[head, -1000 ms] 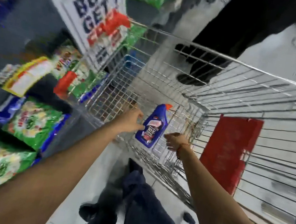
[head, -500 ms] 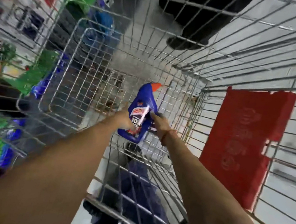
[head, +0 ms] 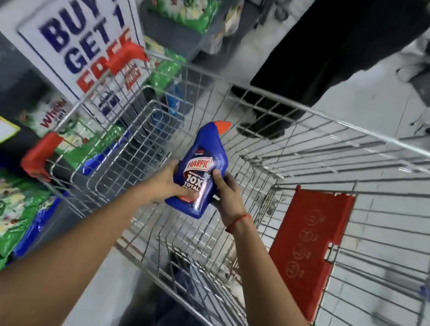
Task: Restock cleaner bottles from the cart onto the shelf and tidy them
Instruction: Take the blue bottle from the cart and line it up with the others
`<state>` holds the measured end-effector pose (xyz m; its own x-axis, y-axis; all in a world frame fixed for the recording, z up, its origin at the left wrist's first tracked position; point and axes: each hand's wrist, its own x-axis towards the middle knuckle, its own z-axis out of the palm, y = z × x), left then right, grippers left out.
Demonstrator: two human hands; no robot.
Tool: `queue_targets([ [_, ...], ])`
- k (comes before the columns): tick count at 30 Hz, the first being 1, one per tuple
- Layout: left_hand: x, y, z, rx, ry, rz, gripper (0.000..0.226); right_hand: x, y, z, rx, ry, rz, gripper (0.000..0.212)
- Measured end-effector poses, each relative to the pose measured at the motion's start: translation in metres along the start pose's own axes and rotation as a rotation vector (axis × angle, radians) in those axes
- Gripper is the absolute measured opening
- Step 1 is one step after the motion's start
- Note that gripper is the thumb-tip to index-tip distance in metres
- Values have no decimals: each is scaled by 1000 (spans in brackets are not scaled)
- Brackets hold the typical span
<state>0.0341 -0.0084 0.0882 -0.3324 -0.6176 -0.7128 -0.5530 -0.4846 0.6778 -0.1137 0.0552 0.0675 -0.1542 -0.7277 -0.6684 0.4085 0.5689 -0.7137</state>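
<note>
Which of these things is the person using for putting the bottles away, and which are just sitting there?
Part of the job:
- blue cleaner bottle, held by the left hand and right hand
- wire cart it is held over

Just sitting there:
- green detergent bags
- Buy 1 Get 1 Free sign
- red seat flap in the cart

The Harpic cleaner bottle [head: 199, 170], which a second ago lay low inside the wire cart [head: 321, 156], has been lifted above the basket, label now facing up and orange cap pointing away, with the left hand [head: 169, 184] and right hand [head: 227, 192] now clasping its sides.
</note>
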Motion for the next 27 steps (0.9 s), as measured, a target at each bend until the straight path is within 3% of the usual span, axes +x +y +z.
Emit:
queue_targets([
  [6,-95,29,-61,-239,213,346,77,-53,-75,67,-44,-197,-267,9],
  [12,-181,21,-118,-373,420,583,78,-94,-112,165,-90,-420,-458,18],
  [16,-223,-4,-154,-390,708,637,74,-119,-120,231,-231,-588,-539,24],
  [22,-275,-49,-210,-402,988,669,61,-149,-120,327,-475,-927,-669,36],
  [27,-300,-74,-247,-437,1194,644,63,-157,-111,395,-596,-1071,-705,41],
])
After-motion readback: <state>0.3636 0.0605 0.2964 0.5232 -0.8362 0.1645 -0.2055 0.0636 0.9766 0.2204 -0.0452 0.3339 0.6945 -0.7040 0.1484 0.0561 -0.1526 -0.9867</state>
